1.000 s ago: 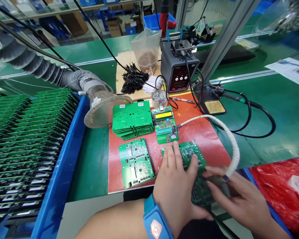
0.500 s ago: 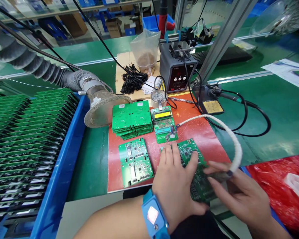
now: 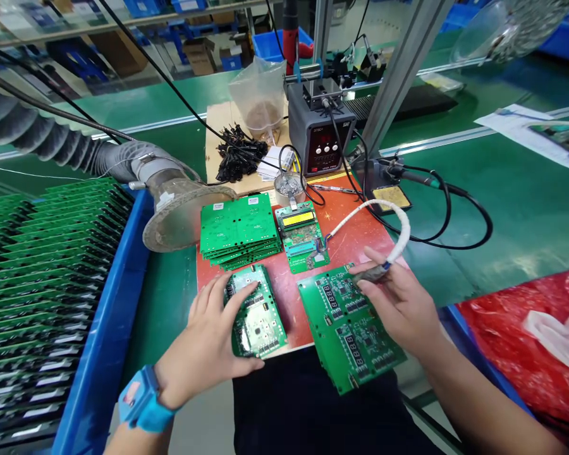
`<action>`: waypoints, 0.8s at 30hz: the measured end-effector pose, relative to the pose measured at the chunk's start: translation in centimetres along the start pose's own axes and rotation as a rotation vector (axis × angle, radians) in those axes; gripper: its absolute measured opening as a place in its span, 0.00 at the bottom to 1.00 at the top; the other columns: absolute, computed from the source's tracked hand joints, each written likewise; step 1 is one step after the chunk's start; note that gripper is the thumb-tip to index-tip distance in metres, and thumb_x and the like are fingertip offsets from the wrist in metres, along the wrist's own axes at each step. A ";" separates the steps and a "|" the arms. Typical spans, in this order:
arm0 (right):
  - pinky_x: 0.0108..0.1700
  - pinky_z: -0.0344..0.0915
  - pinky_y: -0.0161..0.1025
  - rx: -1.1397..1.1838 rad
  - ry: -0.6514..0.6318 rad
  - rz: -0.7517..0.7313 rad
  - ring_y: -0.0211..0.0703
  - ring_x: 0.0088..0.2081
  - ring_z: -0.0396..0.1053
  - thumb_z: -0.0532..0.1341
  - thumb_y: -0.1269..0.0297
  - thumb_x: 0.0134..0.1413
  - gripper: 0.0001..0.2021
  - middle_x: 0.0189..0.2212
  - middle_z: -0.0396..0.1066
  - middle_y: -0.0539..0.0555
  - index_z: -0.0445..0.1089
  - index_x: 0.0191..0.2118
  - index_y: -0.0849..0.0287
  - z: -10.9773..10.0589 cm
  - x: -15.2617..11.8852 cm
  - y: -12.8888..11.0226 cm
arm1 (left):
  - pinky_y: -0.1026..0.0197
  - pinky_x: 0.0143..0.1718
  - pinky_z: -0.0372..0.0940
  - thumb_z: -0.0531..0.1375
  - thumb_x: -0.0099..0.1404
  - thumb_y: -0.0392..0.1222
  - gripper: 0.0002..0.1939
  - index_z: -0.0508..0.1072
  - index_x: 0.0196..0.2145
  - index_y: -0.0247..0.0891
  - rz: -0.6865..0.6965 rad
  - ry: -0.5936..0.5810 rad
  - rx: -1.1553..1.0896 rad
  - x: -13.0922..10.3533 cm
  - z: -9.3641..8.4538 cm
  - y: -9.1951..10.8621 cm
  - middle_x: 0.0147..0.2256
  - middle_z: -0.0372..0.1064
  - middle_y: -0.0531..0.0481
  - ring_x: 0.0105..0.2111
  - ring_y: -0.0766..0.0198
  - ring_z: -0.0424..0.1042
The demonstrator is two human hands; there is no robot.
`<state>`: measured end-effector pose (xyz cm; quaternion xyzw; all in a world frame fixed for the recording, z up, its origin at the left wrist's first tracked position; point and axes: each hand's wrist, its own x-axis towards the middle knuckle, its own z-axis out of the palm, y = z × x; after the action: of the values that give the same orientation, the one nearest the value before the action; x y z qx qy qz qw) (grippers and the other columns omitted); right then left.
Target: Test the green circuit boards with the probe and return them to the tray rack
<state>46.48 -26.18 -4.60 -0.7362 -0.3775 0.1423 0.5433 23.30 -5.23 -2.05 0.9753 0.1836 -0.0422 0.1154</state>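
My left hand (image 3: 213,332) lies over a green circuit board (image 3: 260,316) at the front left of the red mat, fingers and thumb spread. Its index finger is over the board's face and its thumb by the near edge; whether it presses is unclear. My right hand (image 3: 398,297) is closed around a grey, taped cable probe (image 3: 372,273), whose white-sleeved cable (image 3: 401,221) arches back to a small programmer board (image 3: 301,237) with a lit yellow display. Under the probe, a stack of circuit boards (image 3: 320,328) with digit displays overhangs the near edge. The probe's tip is hard to make out.
Another stack of green boards (image 3: 239,221) stands behind, beside a fume extractor hood (image 3: 175,221). A blue bin (image 3: 104,328) of upright boards fills the left. Behind are a soldering station (image 3: 320,133), black parts (image 3: 239,151) and an iron stand (image 3: 389,196). Red plastic (image 3: 540,341) lies right.
My left hand has moved left from the right-hand boards to the left board, uncovering the digit displays. My right hand, with the probe, has shifted up and left over the right-hand boards. The view has shifted slightly.
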 end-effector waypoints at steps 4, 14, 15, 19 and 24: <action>0.50 0.70 0.44 -0.037 -0.025 -0.012 0.43 0.45 0.72 0.58 0.66 0.61 0.21 0.43 0.74 0.56 0.61 0.59 0.55 0.2 -0.1 -0.1 | 0.34 0.58 0.55 0.67 0.47 0.59 0.54 0.46 0.65 0.45 -0.069 -0.100 -0.066 0.3 0.7 -1.0 0.64 0.38 0.34 0.64 0.32 0.43; 0.47 0.72 0.41 -0.170 0.000 -0.082 0.43 0.43 0.73 0.58 0.67 0.60 0.19 0.42 0.75 0.55 0.63 0.56 0.56 0.3 0.1 -0.7 | 0.34 0.61 0.50 0.66 0.49 0.63 0.53 0.47 0.66 0.45 -0.098 -0.179 -0.113 0.0 0.8 -1.5 0.67 0.30 0.33 0.67 0.34 0.34; 0.46 0.72 0.40 -0.203 -0.004 -0.106 0.43 0.43 0.73 0.58 0.68 0.60 0.17 0.42 0.75 0.55 0.64 0.55 0.56 0.3 0.2 -0.9 | 0.34 0.61 0.49 0.66 0.48 0.64 0.54 0.47 0.66 0.45 -0.098 -0.181 -0.112 0.1 0.8 -1.4 0.68 0.29 0.32 0.67 0.34 0.33; 0.40 0.73 0.37 -0.313 -0.001 -0.159 0.44 0.42 0.74 0.58 0.69 0.59 0.12 0.40 0.75 0.55 0.68 0.49 0.56 0.6 0.5 -1.3 | 0.30 0.60 0.47 0.64 0.41 0.72 0.61 0.48 0.65 0.42 -0.100 -0.174 -0.097 0.2 1.2 -1.2 0.68 0.26 0.28 0.66 0.31 0.31; 0.39 0.74 0.37 -0.324 0.042 -0.138 0.42 0.38 0.75 0.59 0.68 0.58 0.12 0.38 0.76 0.53 0.68 0.48 0.55 0.9 0.4 -0.7 | 0.31 0.61 0.46 0.66 0.40 0.70 0.61 0.50 0.65 0.40 -0.109 -0.123 -0.074 0.3 1.6 -0.9 0.67 0.32 0.28 0.66 0.30 0.33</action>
<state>45.86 -25.18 -4.22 -0.7893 -0.4337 0.0264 0.4338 23.20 -4.68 -3.85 0.9544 0.2307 -0.1015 0.1602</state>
